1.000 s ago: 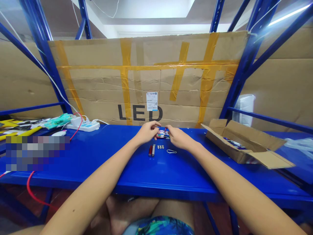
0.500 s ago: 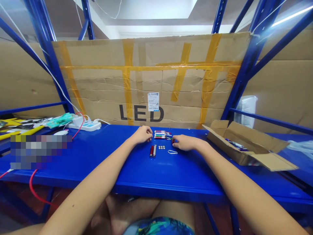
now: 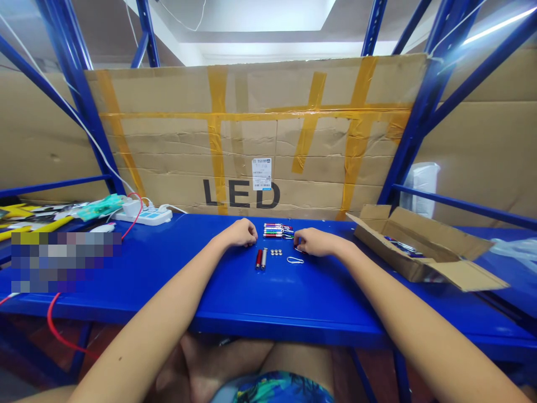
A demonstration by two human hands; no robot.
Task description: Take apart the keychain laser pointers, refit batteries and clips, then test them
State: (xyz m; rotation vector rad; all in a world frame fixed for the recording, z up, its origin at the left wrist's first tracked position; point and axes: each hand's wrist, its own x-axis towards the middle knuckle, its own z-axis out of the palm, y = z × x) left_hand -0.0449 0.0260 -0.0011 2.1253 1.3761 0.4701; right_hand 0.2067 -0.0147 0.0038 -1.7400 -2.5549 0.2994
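Now arms outstretched — left hand (image 3: 242, 233) loose fist, right hand (image 3: 315, 243) curled beside flashlights (image 3: 277, 230), table's (image 3: 168, 268) far edge — hold unclear.

1. Row of small torches (image 3: 277, 230): on the bench (image 3: 268, 302), between left hand (image 3: 241, 232) and right hand (image 3: 312, 242).
2. Two cylinders (image 3: 260, 258), button cells (image 3: 276, 252), clip (image 3: 295, 260): left to right, in front of the row.
3. Open carton (image 3: 423, 246): far right.
4. Power strip (image 3: 145, 214): left rear.
5. Cardboard sheet (image 3: 260, 134): upright behind all.
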